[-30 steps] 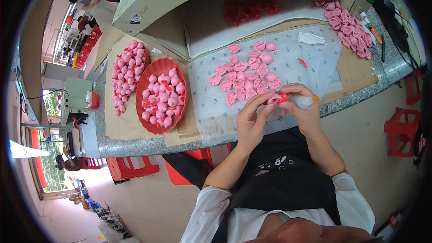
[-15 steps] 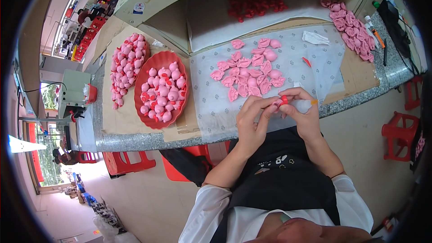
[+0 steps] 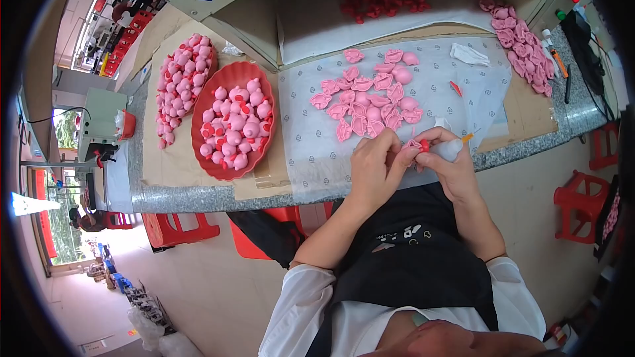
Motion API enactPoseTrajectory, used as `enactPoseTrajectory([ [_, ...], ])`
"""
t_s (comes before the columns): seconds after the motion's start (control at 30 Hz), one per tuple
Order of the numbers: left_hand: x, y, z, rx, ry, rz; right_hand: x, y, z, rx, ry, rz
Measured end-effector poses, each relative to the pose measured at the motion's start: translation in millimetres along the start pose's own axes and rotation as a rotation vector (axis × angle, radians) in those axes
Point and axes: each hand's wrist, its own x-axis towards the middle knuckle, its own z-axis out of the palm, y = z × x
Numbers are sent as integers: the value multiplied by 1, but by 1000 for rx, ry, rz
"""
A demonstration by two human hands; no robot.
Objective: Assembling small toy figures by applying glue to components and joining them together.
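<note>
My left hand (image 3: 372, 170) pinches a soft pink piece (image 3: 411, 145), mostly hidden by the fingers. Against it my right hand (image 3: 456, 175) presses a small red part (image 3: 424, 146) between thumb and forefinger. The same right hand keeps a translucent squeeze bottle (image 3: 450, 151) in its grip, its orange nozzle pointing away to the right. Just beyond my hands, several folded pink pieces (image 3: 360, 102) lie loose on a white printed sheet (image 3: 304, 152). Both hands are close together above the table's front edge.
A red scalloped bowl (image 3: 196, 129) of pink and red pieces stands left, beside another pink heap (image 3: 182, 79). A grey-green hood (image 3: 245, 36) covers red parts (image 3: 383, 0) at the back. More pink pieces (image 3: 522, 46) and markers (image 3: 554, 49) lie right. Red stools (image 3: 582, 201) stand below.
The view has shifted slightly. The bottle's orange nozzle has tipped farther upward and out from my right hand. Both hands still hold the pink and red pieces together.
</note>
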Motion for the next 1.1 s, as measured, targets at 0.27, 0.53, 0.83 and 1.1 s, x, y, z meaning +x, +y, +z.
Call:
enactPoseTrajectory([
  [0.27,5,-7,6,137,81,313,-4,-5,-2,-2,-60,13],
  [0.53,7,-6,-7,101,13,464,-8,-2,9,-298,-34,-287],
  [0.83,7,-3,3,131,159,450,-12,-6,1,-245,-8,-61],
  [1.1,2,-13,-2,-106,6,444,-17,8,17,-463,-10,-460],
])
